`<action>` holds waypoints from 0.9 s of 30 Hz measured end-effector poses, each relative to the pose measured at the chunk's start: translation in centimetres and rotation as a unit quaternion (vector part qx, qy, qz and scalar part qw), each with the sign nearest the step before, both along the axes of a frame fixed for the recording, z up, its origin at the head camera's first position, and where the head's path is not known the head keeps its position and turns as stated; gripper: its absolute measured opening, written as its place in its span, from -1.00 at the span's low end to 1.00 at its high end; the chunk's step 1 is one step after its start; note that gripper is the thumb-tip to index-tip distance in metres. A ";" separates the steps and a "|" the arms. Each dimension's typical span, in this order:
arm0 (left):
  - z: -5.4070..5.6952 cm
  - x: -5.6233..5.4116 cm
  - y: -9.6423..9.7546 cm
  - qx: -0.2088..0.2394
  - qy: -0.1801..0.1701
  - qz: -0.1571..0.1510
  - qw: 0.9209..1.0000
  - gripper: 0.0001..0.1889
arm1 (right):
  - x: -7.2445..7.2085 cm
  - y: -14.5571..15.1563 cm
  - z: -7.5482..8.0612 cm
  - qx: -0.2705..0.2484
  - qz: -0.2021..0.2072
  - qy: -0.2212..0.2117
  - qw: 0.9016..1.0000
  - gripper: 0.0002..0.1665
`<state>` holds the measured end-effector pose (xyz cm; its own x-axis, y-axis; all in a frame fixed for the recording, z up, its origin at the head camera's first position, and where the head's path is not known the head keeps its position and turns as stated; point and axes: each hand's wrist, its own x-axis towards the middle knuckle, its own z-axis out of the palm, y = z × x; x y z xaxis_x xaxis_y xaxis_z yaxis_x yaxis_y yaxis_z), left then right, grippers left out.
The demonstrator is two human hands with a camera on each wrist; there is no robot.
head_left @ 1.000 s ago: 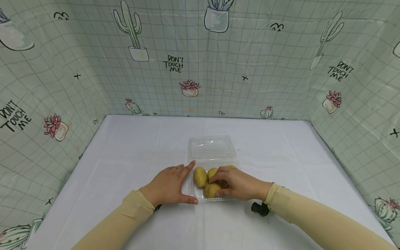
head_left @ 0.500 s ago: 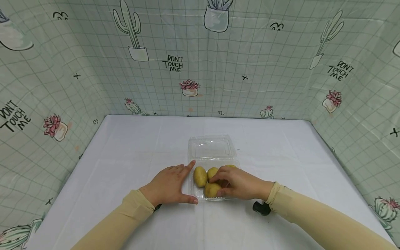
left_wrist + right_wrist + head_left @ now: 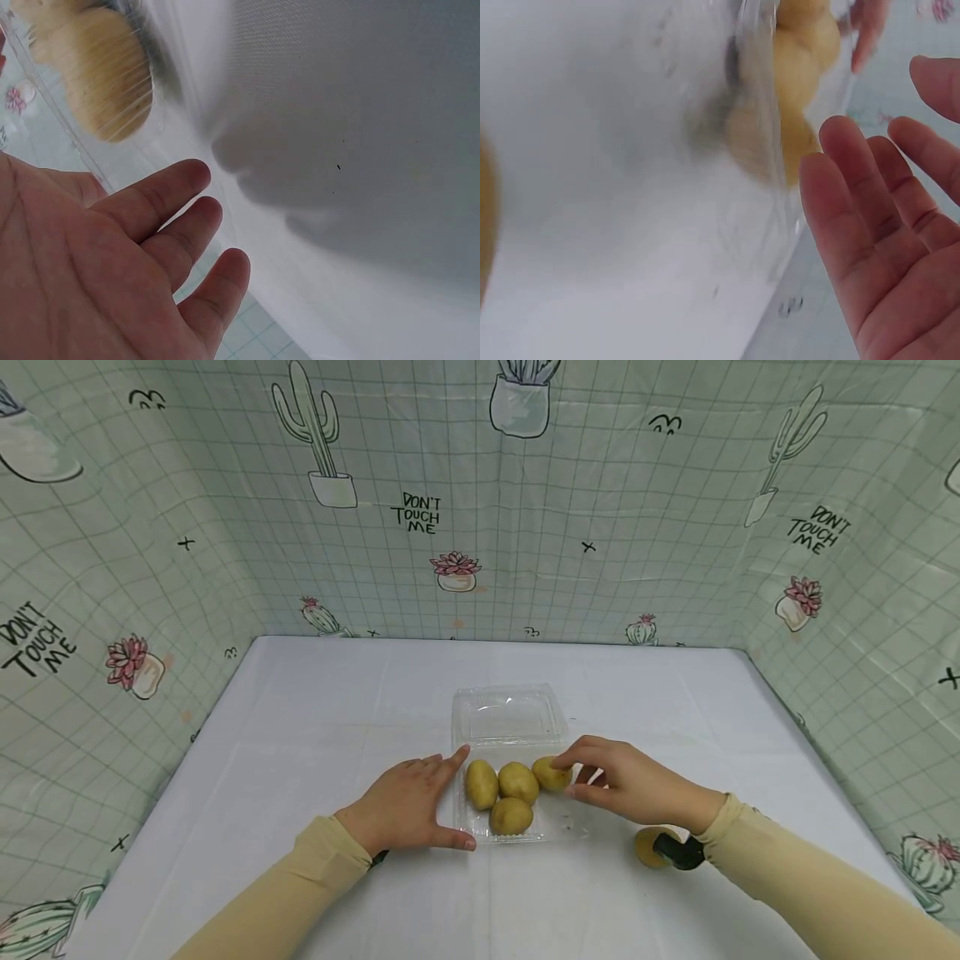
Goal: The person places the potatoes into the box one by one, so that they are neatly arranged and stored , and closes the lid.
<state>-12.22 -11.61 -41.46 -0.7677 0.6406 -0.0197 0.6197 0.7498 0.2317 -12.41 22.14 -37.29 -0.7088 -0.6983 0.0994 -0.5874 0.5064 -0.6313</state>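
Observation:
A clear plastic clamshell box (image 3: 558, 825) lies with its lid (image 3: 510, 714) folded back, away from me. Several yellow potatoes sit in the base: one at the left (image 3: 481, 785), one in the middle (image 3: 518, 783), one at the front (image 3: 512, 817) and one at the back right (image 3: 549, 773). My left hand (image 3: 405, 802) rests along the box's left side, fingers and thumb spread. Over the right edge hovers my right hand (image 3: 637, 783), fingers loosely bent and holding nothing, fingertips close to the back right potato. In the right wrist view its fingers (image 3: 855, 195) are extended beside the box.
Another potato (image 3: 647, 847) lies on the white tablecloth (image 3: 337, 693) under my right wrist, partly covered by the black wrist camera (image 3: 678, 850). A cactus-print cloth (image 3: 525, 510) hangs around the table's back and sides.
My right hand has moved off the front and middle potatoes, to the right and slightly back. The loose potato under the wrist has come into view. My left hand has stayed put.

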 end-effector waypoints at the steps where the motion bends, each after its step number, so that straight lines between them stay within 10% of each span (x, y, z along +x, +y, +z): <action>1: 0.0 0.0 0.0 -0.001 0.000 0.000 1.000 0.27 | 0.2 0.6 0.2 0.004 -0.007 0.001 1.000 -0.63; 18: 0.3 0.0 0.0 -0.005 -0.007 0.001 1.000 0.25 | 3.2 9.5 -1.3 0.099 -0.085 -0.045 0.990 -0.40; 27: 0.2 0.0 0.0 -0.003 -0.008 0.000 1.000 0.26 | 4.1 10.5 -3.6 0.076 -0.040 -0.046 0.995 -0.36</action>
<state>-12.20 -11.57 -41.29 -0.7676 0.6400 -0.0355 0.6158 0.7517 0.2360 -8.30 32.64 -40.89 -0.7639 -0.6413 -0.0716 -0.4843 0.6431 -0.5931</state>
